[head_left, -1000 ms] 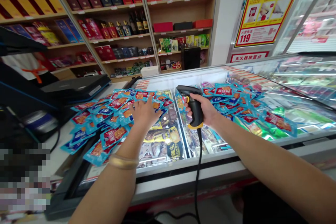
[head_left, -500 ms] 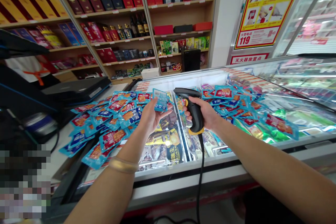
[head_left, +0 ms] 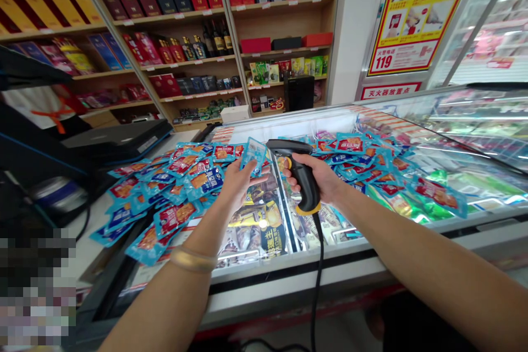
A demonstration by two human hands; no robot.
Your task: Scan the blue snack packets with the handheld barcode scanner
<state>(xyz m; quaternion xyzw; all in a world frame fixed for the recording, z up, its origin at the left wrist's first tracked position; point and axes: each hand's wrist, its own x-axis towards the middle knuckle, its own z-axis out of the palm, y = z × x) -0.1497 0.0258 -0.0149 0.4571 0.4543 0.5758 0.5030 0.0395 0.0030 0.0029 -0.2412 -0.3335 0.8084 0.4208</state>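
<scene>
My left hand (head_left: 238, 182) pinches a light-blue snack packet (head_left: 254, 154) near its lower edge, its pale printed back facing up. Wrapped around the grip of a black and yellow barcode scanner (head_left: 306, 181) is my right hand (head_left: 319, 176). The scanner's head points left at the packet, a small gap apart. A black cable (head_left: 318, 264) hangs from the scanner's handle. Left of my left hand lies a heap of blue snack packets (head_left: 177, 176) with red or dark-blue labels. Another heap of such packets (head_left: 363, 159) lies beyond my right hand.
Both heaps rest on or beside a glass-topped chest freezer (head_left: 264, 291) with packaged food inside. A dark flat device (head_left: 119, 140) stands on the counter at left. Behind are shelves (head_left: 177, 17) of boxes and bottles. A person in white with an orange tie (head_left: 51, 113) shows at far left.
The packet in my left hand has tilted and risen slightly. My right hand has brought the scanner a little to the left, closer to it.
</scene>
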